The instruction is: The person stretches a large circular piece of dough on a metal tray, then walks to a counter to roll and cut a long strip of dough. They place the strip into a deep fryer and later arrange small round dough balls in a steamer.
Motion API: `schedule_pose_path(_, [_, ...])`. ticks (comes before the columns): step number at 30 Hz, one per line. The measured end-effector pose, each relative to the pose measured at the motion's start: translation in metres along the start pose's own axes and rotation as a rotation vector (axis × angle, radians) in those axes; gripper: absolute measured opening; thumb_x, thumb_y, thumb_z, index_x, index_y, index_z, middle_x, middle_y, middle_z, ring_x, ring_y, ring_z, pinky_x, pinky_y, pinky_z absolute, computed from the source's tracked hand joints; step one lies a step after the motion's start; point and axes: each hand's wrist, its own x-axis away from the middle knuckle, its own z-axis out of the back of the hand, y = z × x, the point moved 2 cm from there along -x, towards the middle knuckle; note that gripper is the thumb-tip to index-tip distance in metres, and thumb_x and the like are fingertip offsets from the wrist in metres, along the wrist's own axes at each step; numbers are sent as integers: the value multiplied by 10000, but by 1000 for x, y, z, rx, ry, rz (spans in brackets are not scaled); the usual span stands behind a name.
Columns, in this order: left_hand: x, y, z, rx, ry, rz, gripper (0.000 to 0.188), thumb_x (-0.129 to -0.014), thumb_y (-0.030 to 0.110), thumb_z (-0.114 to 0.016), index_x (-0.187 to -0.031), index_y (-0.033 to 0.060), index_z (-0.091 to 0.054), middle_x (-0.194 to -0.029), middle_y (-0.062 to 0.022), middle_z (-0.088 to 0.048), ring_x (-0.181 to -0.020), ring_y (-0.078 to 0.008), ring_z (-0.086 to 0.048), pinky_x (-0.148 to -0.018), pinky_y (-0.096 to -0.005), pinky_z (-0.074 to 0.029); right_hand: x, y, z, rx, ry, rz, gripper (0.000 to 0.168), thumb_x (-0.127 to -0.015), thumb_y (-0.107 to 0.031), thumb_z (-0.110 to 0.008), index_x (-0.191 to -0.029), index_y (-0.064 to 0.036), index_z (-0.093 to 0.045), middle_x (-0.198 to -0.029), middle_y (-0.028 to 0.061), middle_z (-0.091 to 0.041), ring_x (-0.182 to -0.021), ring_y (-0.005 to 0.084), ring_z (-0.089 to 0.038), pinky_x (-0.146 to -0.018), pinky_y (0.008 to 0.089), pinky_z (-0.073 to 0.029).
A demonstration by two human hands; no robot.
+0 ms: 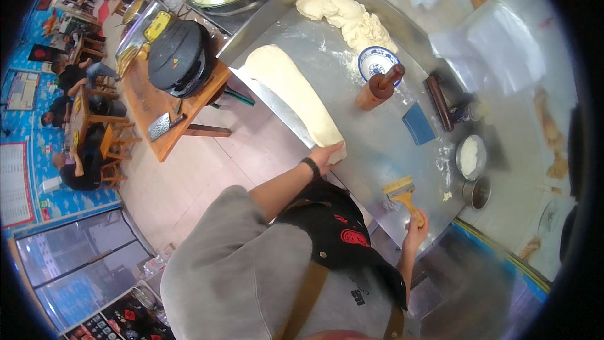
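Note:
My left hand grips the near end of a long smooth strip of dough that lies along the left edge of the steel worktop. In my right hand is the wooden handle of a wide bristle brush, held over the near part of the worktop. A lumpy mass of dough sits at the far side. Beside it are a blue-and-white bowl, a wooden rolling pin with a thick barrel and a blue dough scraper.
At the right are a dark wooden roller, a bowl of flour and a metal cup. On the left, a wooden table holds a cleaver and a black round griddle. People sit farther left.

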Motion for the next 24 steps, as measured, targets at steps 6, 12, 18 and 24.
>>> schedule_pose_path(6, [30, -11, -88, 83, -206, -17, 439, -984, 334, -654, -1295, 43, -548, -1241, -122, -636, -1141, -322, -627, -964, -473, -544, -71, 19, -51, -104, -164, 41, 272, -1019, -272, -589, -1187, -62, -630, -813, 14, -595, -661, 95, -563, -589, 231, -456])
schedule_pose_path(12, [-16, -85, -8, -629, -124, 545, 918, -844, 688, -665, -1349, -53, -472, -1344, -215, -565, -1077, -368, -661, -895, -507, -579, -71, 8, -60, -574, -195, -181, 308, -1029, -270, -578, -1269, -78, -593, -875, 33, -632, -742, 112, -606, -638, 245, -499])
schedule_pose_path(18, [1, -9, 28, -917, -413, 366, 509, -960, 348, -673, -1293, -27, -582, -1128, -191, -692, -966, -309, -713, -772, -392, -622, -120, 65, -69, -821, -145, -706, 164, -1001, -141, -600, -1140, -54, -605, -867, 38, -633, -710, 128, -596, -620, 270, -521])
schedule_pose_path(24, [2, 222, 121, -712, -245, -91, 336, -973, 246, -635, -1179, -18, -632, -985, -145, -716, -829, -216, -724, -697, -341, -617, -43, -20, -251, -255, -720, -669, 96, -993, -114, -594, -924, -47, -593, -756, 25, -575, -627, 119, -531, -552, 251, -417])
